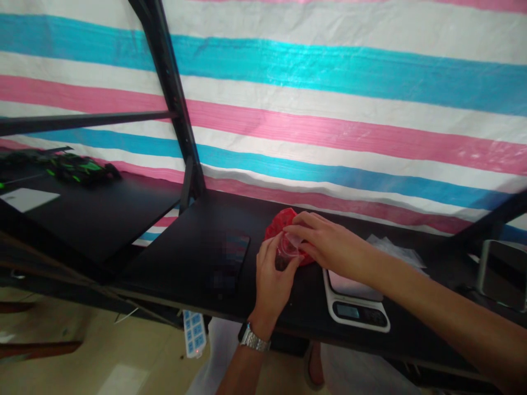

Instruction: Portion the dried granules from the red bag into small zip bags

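My left hand (pixel 275 277), with a metal watch at the wrist, curls its fingers and thumb around a small clear plastic bag (pixel 289 245). From the right, my right hand (pixel 323 241) reaches over and pinches the upper part of the same bag. The bag looks see-through and its contents are hard to make out. Right behind and under the hands lies a crinkled red thing (pixel 282 219), perhaps a bag or bowl; the hands cover much of it.
A white digital scale (pixel 358 318) sits right of the hands, partly under my right forearm. Beyond it lie clear plastic bags (pixel 397 249). A dark flat phone-like thing (pixel 230 263) is on the black table (pixel 181 269). A green-black toy car (pixel 82 167) stands on the left shelf.
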